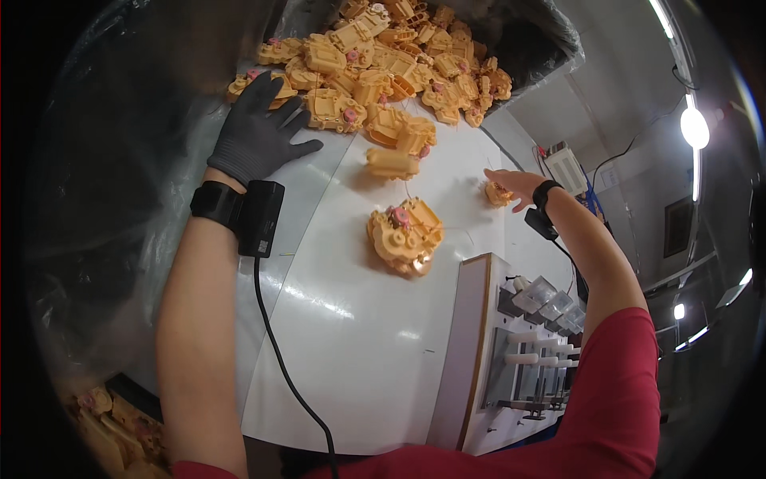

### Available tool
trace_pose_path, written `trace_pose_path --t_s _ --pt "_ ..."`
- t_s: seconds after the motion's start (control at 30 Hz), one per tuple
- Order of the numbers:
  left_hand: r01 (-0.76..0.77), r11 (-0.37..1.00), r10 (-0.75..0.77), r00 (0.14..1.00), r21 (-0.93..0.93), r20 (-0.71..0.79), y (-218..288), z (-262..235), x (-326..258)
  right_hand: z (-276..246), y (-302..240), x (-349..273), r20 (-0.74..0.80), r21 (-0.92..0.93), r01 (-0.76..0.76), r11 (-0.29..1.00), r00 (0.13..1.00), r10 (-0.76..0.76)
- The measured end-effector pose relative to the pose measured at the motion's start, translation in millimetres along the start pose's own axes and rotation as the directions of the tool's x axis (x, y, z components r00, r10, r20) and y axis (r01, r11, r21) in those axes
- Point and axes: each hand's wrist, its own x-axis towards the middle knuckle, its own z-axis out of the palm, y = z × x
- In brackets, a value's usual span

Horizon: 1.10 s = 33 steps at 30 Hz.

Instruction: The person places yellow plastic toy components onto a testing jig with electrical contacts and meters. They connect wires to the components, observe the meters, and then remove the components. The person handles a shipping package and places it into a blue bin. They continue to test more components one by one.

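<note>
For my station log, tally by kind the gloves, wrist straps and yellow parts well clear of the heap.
Glove: 1
Straps: 2 (left strap, right strap)
Parts: 2 (mid-table part, far part by the right hand)
Total: 5

Glossy white tabletop (319, 351) bearing tan molded housings — a dense heap (391, 60) at the far end, a small cluster (399, 136) just nearer, and a single housing (405, 238) with a pink insert. At right stands a white-pegged fixture (471, 343).
</note>
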Motion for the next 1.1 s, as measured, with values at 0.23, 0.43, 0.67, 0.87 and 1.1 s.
trace_pose_path --t_s 0.23,0.43,0.67,0.87,1.1 --pt "-0.111 0.911 0.012 0.97 0.397 0.243 2.5 -30.4 -0.7 3.6 -88.4 -64.8 0.083 0.148 0.402 0.904 0.905 -0.416" --pt "-0.061 -0.98 -0.002 0.955 0.19 0.296 -5.1 -24.3 6.4 2.7 -198.1 -70.3 -0.202 -0.366 0.753 0.547 0.51 -0.836" --pt "-0.156 -0.964 -0.029 0.865 0.214 0.501 -13.4 -32.1 4.4 46.1 -324.9 -60.1 -0.169 -0.557 0.682 0.473 0.465 -0.869" --pt "-0.183 -0.982 -0.168 0.711 -0.051 0.683 -4.3 -35.8 13.9 74.8 -316.8 -60.1 -0.046 -0.511 0.778 0.365 0.399 -0.916" --pt "-0.047 -0.965 0.032 0.956 0.26 0.291 -27.5 -10.9 6.7 85.7 -268.8 -81.0 -0.023 -0.523 0.788 0.326 0.369 -0.929"
